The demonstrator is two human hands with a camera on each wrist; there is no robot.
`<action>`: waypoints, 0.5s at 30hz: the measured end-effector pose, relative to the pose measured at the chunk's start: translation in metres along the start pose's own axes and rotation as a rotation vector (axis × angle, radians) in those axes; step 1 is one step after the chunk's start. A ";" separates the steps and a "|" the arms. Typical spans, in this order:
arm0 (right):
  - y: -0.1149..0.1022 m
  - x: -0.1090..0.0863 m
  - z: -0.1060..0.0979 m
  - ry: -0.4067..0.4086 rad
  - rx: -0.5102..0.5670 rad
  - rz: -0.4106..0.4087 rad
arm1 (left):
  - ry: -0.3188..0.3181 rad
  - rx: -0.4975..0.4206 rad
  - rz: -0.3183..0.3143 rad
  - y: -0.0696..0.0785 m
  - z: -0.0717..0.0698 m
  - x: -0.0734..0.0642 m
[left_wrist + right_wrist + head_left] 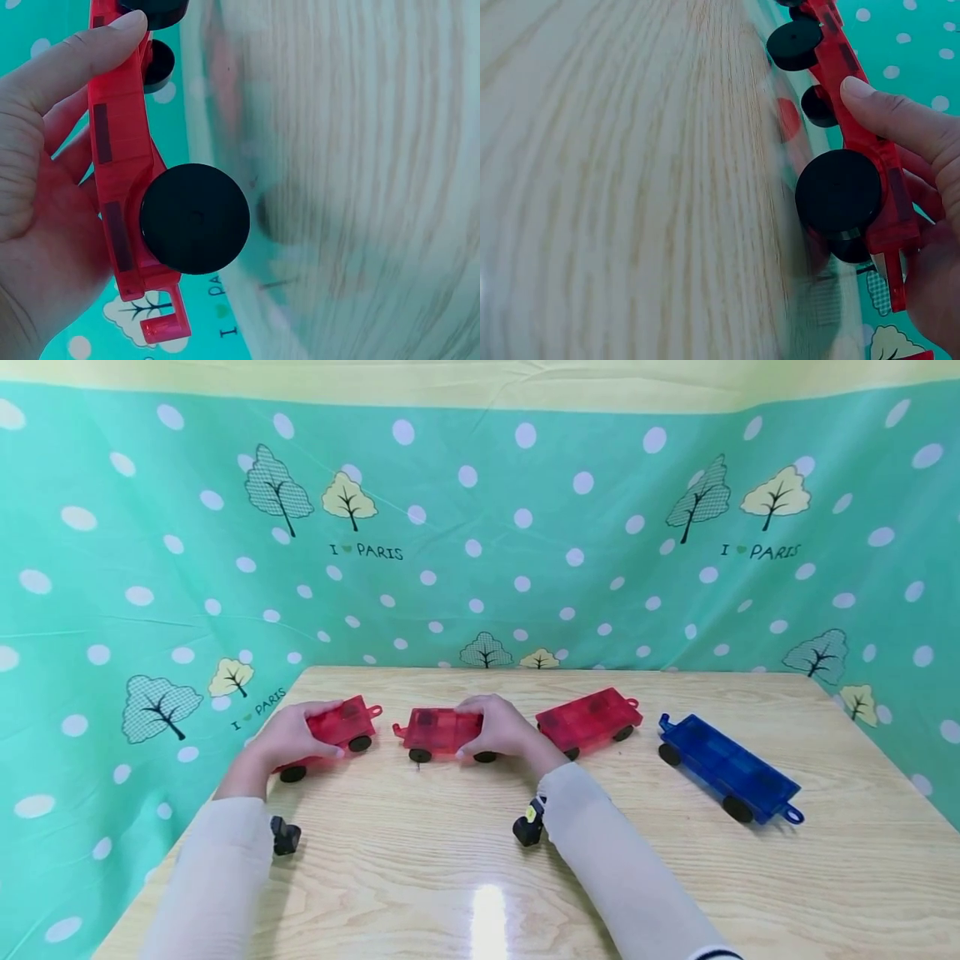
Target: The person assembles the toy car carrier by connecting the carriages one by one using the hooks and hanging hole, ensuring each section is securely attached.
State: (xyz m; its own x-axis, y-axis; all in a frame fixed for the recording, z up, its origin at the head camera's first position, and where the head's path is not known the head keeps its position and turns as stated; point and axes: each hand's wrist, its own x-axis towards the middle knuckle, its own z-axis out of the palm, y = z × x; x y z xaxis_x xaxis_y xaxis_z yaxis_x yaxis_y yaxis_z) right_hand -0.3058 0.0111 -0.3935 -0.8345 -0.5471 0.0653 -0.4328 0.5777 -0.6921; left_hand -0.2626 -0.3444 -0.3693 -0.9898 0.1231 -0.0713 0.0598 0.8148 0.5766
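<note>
My left hand (287, 733) grips a translucent red toy train car (347, 725) by its sides at the left of the table. This car stands at a slant, with its loop coupling pointing right. The left wrist view shows the thumb along the side of the red car (124, 142), above a black wheel (195, 219). Just to the right, my right hand (501, 725) holds a second red toy train car (442, 732) between thumb and fingers. Its hook faces the first car's loop across a small gap. In the right wrist view, the thumb presses that car's side (885, 191).
A third red toy train car (588, 720) stands behind my right forearm. Farther right, a blue toy train car (727, 764) lies at an angle on the wooden table (405, 860). A green dotted cloth (480, 527) hangs behind the table and on its left side.
</note>
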 end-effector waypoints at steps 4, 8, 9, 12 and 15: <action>0.001 0.001 0.000 -0.024 0.013 -0.020 | -0.006 0.015 0.017 0.001 -0.004 -0.001; 0.000 0.003 0.000 -0.061 0.035 -0.027 | -0.022 0.008 0.029 0.001 -0.008 -0.002; 0.000 0.004 0.000 -0.069 0.045 -0.024 | -0.031 -0.002 0.027 0.002 -0.009 -0.003; -0.002 0.005 0.001 -0.085 0.064 -0.005 | -0.048 -0.021 0.038 0.003 -0.010 -0.004; -0.002 0.007 0.001 -0.094 0.088 0.006 | -0.067 -0.014 0.048 0.005 -0.012 -0.004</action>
State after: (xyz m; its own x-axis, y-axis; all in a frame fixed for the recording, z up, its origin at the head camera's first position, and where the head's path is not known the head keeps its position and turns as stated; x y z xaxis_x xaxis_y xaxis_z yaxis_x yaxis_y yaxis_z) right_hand -0.3102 0.0053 -0.3920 -0.7996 -0.6005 -0.0042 -0.3925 0.5279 -0.7532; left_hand -0.2594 -0.3474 -0.3562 -0.9750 0.1996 -0.0976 0.1043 0.7991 0.5921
